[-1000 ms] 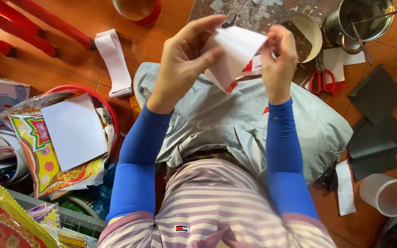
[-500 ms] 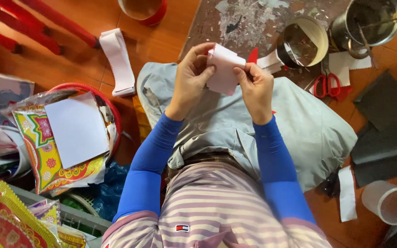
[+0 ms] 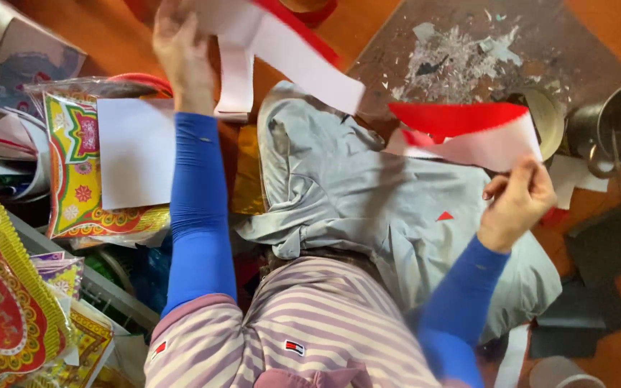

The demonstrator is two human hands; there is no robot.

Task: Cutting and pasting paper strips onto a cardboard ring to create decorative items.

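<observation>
Stretching paper strip (image 3: 289, 54), red-and-white | left hand (image 3: 181, 50) fingers pinching it | right hand (image 3: 515, 201) likewise

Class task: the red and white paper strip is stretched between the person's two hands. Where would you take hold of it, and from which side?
Grip the red and white paper strip near its ends, where the left hand and right hand hold it, pinching its flat faces from the edge; the thin, limp middle would likely sag or tear.

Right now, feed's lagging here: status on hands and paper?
Left hand and right hand spread apart, each gripping the red-white paper strip. Grey cloth on lap beneath.
</observation>
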